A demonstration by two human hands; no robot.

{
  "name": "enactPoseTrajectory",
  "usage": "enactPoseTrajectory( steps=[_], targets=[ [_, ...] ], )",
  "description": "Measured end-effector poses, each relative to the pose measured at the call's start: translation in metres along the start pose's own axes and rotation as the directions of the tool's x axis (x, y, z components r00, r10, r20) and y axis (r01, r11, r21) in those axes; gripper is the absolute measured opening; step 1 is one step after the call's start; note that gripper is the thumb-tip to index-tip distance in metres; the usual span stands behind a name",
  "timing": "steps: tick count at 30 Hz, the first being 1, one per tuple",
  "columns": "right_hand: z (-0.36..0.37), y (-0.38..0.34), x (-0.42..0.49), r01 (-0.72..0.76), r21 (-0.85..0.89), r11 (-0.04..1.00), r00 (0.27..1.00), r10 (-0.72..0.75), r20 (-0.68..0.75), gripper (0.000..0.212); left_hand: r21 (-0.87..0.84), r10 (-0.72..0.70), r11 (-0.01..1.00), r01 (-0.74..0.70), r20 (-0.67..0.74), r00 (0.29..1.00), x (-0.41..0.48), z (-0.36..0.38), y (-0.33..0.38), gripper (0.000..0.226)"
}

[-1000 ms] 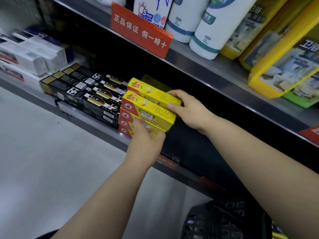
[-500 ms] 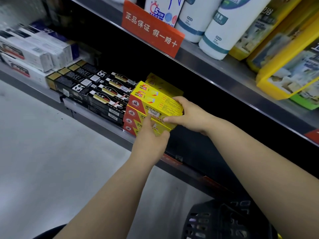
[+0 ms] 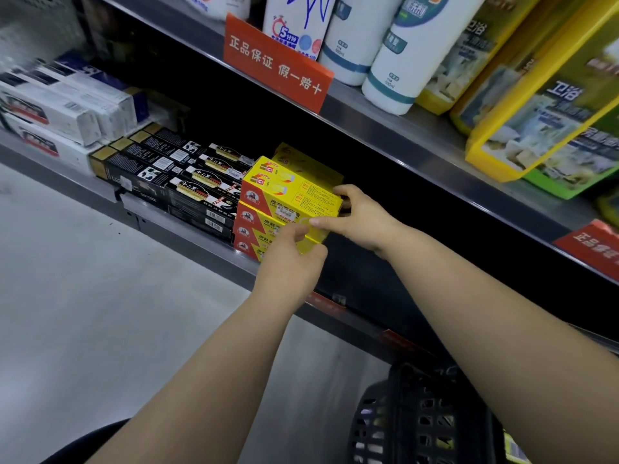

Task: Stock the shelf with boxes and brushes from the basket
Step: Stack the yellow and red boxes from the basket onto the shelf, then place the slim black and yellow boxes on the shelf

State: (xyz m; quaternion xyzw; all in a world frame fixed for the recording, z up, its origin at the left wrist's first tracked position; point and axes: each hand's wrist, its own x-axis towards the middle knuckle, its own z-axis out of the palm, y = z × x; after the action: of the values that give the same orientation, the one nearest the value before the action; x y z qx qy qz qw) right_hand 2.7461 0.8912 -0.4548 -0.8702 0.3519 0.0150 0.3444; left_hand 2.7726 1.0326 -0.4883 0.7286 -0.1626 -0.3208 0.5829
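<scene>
Two hands seem to square the top yellow box (image 3: 290, 193), right hand (image 3: 363, 220) gripping it, left hand (image 3: 288, 264) of unclear hold; next, the basket (image 3: 417, 415).

Dim, deep shadow under the shelf (image 3: 385, 128) — edges blurred, wide-angle bowed.

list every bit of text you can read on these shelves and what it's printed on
"正品保证 假一赔十": orange-red card sign on the upper metal shelf.
"5分钟": tall white plastic bottle.
"卫洁": large yellow cardboard package.
Too small or blurred: yellow-and-red cardboard boxes, black boxes, white boxes, second red sign.
</scene>
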Motion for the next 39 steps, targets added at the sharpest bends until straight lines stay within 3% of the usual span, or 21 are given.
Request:
enactPoseTrajectory(
  steps=[5, 8, 13, 17, 23, 27, 29, 34, 39],
  targets=[
    [-0.036, 0.005, -0.043, 0.003, 0.092, 0.996, 0.999, 0.0, -0.032, 0.055, 0.032, 0.151, 0.988, -0.151, 0.0, 0.989, -0.011, 0.013, 0.017, 0.014],
    [-0.065, 0.017, -0.086, 0.041, 0.13, 0.991, 0.999, -0.038, -0.023, 0.032, 0.059, 0.25, 0.964, -0.259, 0.133, 0.959, -0.03, 0.031, 0.031, 0.019],
    [-0.109, 0.06, -0.167, 0.039, 0.194, 0.98, 0.999, -0.043, 0.013, 0.025, 0.129, 0.439, 0.844, -0.521, 0.391, 0.809, -0.072, 0.072, 0.055, 0.015],
    [-0.126, 0.11, -0.223, -0.053, 0.235, 0.971, 0.998, 0.058, -0.015, 0.024, 0.226, 0.498, 0.678, -0.699, 0.558, 0.664, -0.102, 0.105, 0.067, 0.014],
    [-0.116, 0.197, -0.291, -0.263, 0.202, 0.944, 0.965, 0.256, 0.058, 0.015, 0.275, 0.324, 0.471, -0.838, 0.83, 0.455, -0.142, 0.154, 0.059, 0.022],
    [-0.092, 0.252, -0.317, -0.355, 0.097, 0.93, 0.931, 0.342, 0.128, 0.013, 0.342, 0.08, 0.391, -0.854, 0.912, 0.402, -0.157, 0.175, 0.041, 0.029],
    [-0.08, 0.273, -0.321, -0.384, -0.023, 0.923, 0.903, 0.38, 0.198, 0.021, 0.364, -0.018, 0.357, -0.86, 0.923, 0.384, -0.162, 0.182, 0.036, 0.031],
    [-0.043, 0.307, -0.308, -0.25, -0.313, 0.916, 0.846, 0.364, 0.39, 0.082, 0.377, -0.091, 0.292, -0.879, 0.926, 0.367, -0.165, 0.194, 0.024, 0.036],
    [-0.016, 0.323, -0.288, -0.096, -0.482, 0.871, 0.9, 0.283, 0.331, 0.088, 0.453, -0.227, 0.309, -0.837, 0.889, 0.397, -0.161, 0.189, 0.014, 0.035]
  ],
)
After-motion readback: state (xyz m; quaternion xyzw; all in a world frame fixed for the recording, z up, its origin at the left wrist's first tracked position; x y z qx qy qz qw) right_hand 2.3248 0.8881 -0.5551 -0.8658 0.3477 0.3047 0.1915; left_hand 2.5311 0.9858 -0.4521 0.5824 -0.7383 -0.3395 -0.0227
